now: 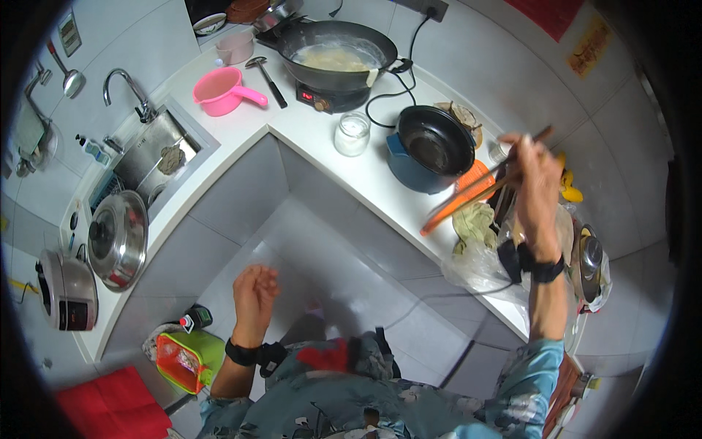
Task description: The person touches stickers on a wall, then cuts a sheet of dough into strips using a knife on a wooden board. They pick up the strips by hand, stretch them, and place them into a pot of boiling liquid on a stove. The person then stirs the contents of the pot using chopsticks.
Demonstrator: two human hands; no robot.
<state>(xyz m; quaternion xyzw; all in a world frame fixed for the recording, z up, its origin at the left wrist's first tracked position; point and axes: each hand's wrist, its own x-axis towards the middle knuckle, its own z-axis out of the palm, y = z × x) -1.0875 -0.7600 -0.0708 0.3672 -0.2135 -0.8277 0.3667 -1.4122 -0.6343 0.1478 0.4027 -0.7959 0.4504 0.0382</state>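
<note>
My right hand (535,186) holds a pair of wooden chopsticks (466,200) above the counter's right part; the hand is slightly blurred. Below the chopsticks lie an orange slotted plastic item (469,184) and a green cloth (473,222). Beside them stands a blue pot with a black interior (430,148). My left hand (256,293) hangs over the floor in front of me, fingers loosely curled, with no object visible in it. At the back, a black wok (337,55) with cloudy liquid and pale food rests on an electric cooktop (329,99) with a lit display.
On the white counter (307,131) are a glass jar (352,134), a pink dipper (219,90) and a black-handled ladle (271,85). To the left are a sink (148,156), a steel lid (118,241) and a rice cooker (68,291). Plastic bags (482,269) overhang the right counter edge.
</note>
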